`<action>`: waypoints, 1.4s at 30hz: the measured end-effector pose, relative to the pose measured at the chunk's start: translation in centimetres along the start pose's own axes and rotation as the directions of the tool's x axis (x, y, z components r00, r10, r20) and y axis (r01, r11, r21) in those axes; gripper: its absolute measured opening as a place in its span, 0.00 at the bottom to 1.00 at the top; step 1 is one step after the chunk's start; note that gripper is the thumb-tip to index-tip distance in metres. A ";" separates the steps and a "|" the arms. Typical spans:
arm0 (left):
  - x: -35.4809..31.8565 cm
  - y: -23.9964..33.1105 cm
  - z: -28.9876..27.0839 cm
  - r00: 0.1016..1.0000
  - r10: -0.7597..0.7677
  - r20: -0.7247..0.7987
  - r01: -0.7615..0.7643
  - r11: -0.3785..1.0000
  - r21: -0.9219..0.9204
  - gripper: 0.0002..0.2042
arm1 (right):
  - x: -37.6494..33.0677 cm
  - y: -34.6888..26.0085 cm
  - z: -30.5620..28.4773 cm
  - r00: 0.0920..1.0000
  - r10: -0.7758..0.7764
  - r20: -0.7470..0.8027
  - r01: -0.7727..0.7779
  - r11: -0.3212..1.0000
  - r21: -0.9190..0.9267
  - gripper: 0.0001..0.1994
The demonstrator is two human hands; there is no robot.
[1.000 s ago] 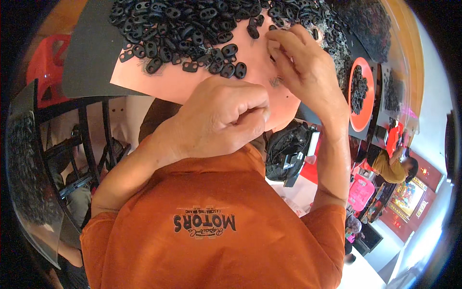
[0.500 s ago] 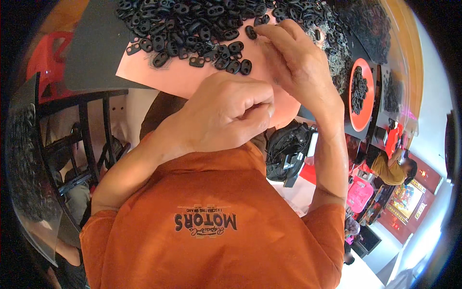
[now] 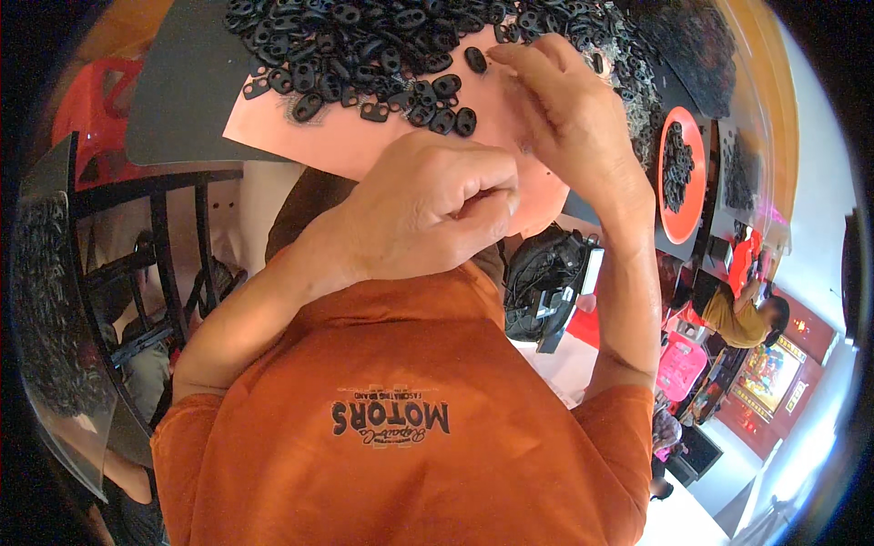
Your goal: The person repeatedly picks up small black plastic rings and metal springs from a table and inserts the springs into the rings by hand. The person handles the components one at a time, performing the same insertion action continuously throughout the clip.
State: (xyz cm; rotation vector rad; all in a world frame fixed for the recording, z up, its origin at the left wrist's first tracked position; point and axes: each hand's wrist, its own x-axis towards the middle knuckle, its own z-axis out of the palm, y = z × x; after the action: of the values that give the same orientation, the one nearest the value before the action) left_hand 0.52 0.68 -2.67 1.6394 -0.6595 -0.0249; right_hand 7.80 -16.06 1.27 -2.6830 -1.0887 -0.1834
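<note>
Head view: two hands working over a pile of small black oval parts on a pink sheet.

The left hand point(image 3: 428, 214) is curling into a loose fist above the near edge of the pink sheet point(image 3: 355, 146); whether its grip is holding anything cannot be told. The right hand point(image 3: 574, 118) is reaching into the pile of black oval parts point(image 3: 382, 55), fingertips pinching together beside one loose part point(image 3: 475, 59); a held piece cannot be confirmed. The sheet is lying on a dark grey surface point(image 3: 182, 91). At right, an orange oval tray point(image 3: 685, 173) is carrying more black parts. A black bag point(image 3: 546, 282) is sitting below the surface edge.
</note>
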 end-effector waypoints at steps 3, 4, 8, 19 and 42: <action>-0.1 -0.1 0.0 1.000 0.005 -0.001 -0.005 1.000 -0.002 0.07 | -0.2 -1.1 -0.3 0.999 -0.005 0.041 0.004 1.000 0.029 0.14; -0.2 -0.1 0.0 1.000 0.006 -0.004 -0.006 1.000 -0.004 0.07 | -0.3 -1.3 -0.4 0.998 -0.004 0.059 0.003 1.000 0.023 0.14; -0.3 0.0 -0.1 1.000 0.007 -0.012 -0.008 1.000 -0.011 0.06 | -0.6 -1.2 -0.4 0.998 0.007 0.055 -0.010 0.999 0.043 0.12; -0.1 0.1 -0.2 0.998 -0.066 0.024 0.066 0.997 -0.035 0.08 | -1.0 0.1 -0.2 0.999 0.017 0.033 -0.019 0.999 0.034 0.12; 0.2 0.2 -0.2 0.999 -0.040 0.013 0.041 0.999 -0.014 0.08 | -2.3 1.5 -1.9 0.995 0.094 0.031 -0.098 0.985 0.140 0.08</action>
State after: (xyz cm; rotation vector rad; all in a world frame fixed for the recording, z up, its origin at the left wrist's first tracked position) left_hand 0.70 0.78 -2.36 1.6398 -0.6342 -0.0692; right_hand 7.12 -19.17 2.39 -2.6095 -0.9388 -0.0536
